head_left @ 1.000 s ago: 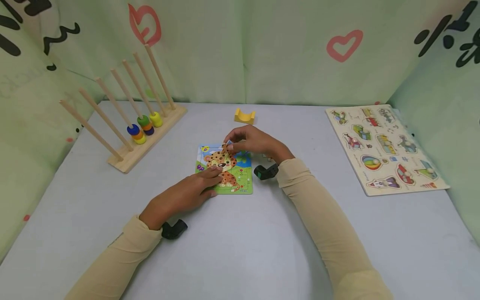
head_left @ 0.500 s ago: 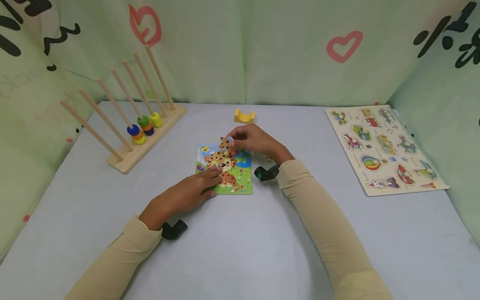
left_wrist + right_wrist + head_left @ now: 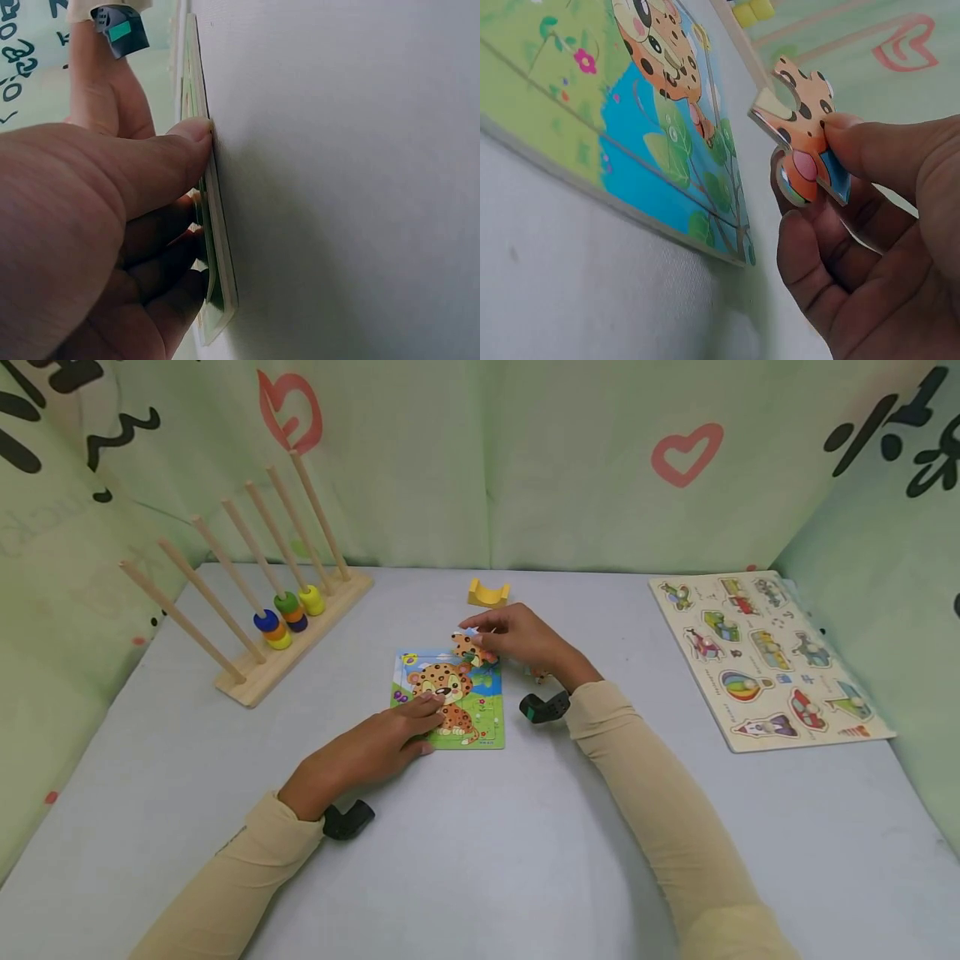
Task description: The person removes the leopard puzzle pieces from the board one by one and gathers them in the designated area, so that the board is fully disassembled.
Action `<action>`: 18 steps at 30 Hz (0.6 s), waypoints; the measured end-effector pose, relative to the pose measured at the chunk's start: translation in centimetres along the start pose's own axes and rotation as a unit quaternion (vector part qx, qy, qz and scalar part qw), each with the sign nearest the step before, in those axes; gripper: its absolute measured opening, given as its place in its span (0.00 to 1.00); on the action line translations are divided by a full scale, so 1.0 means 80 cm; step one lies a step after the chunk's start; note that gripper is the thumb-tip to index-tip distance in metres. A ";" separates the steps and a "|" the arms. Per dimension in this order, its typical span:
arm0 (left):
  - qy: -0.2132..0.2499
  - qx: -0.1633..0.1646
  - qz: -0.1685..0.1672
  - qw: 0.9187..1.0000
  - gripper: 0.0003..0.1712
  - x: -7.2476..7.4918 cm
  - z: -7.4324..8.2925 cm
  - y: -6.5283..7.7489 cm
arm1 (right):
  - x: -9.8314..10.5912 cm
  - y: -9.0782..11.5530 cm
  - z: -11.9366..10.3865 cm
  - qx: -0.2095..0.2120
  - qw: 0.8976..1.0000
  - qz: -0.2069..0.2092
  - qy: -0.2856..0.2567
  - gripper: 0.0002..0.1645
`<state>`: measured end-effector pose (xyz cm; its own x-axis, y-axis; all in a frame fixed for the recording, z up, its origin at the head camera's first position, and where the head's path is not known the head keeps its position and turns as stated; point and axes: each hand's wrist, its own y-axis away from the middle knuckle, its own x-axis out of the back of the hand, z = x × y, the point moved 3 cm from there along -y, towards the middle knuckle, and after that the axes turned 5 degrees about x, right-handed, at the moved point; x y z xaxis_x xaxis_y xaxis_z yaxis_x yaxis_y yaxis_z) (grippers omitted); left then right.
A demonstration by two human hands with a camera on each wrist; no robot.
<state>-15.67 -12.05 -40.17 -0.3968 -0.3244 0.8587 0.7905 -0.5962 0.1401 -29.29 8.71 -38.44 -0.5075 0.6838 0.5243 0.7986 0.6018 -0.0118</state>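
A leopard jigsaw board [image 3: 489, 710] lies on the white table in the head view. My left hand [image 3: 378, 742] rests on its lower left part with the fingers stretched over the picture; the left wrist view has the thumb [image 3: 187, 139] at the board's edge. Beyond the board's top right, my right hand [image 3: 517, 635] pinches a jigsaw piece [image 3: 467, 649] between thumb and fingers. In the right wrist view this piece [image 3: 802, 124] is orange with black spots, a pink patch and blue at one edge, raised and tilted apart from the board.
Partly hidden by the right wrist lies another small piece [image 3: 538, 675]. A yellow curved block [image 3: 489, 593] sits behind. At left stands a wooden peg rack [image 3: 258, 681] with coloured rings [image 3: 274, 631]. A picture board [image 3: 750, 668] lies at right.
My right hand has lifted the spotted piece from over the board's top edge and carried it slightly right and away. The left hand stays on the board.
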 end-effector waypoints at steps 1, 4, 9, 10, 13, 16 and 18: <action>0.000 0.001 0.000 1.000 0.30 0.000 0.000 0.000 | 0.002 0.002 0.000 0.001 1.000 -0.001 0.006 0.17; -0.001 0.001 -0.001 1.000 0.30 0.000 0.001 0.000 | 0.007 0.006 0.000 -0.001 1.000 0.001 0.023 0.18; -0.002 0.003 -0.004 1.000 0.30 0.001 0.001 0.001 | 0.017 0.016 0.004 -0.012 1.000 0.006 0.027 0.18; -0.003 0.003 -0.003 1.000 0.30 0.001 0.002 0.001 | 0.019 0.019 0.005 -0.015 1.000 0.008 0.026 0.18; -0.003 0.001 -0.002 1.000 0.30 0.001 0.002 0.002 | 0.027 0.025 0.011 -0.028 0.999 0.015 0.016 0.17; -0.002 -0.002 0.003 1.000 0.30 0.000 0.002 0.002 | 0.035 0.032 0.015 -0.042 0.999 0.026 0.016 0.14; -0.001 -0.005 0.007 1.000 0.30 0.000 0.002 0.003 | 0.041 0.037 0.017 -0.049 0.998 0.034 0.012 0.13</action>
<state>-15.44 -12.05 -40.04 -0.3846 -0.3306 0.8618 0.7915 -0.5985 0.1237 -29.04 13.27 -37.94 -0.4448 0.7103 0.5456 0.8589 0.5109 0.0351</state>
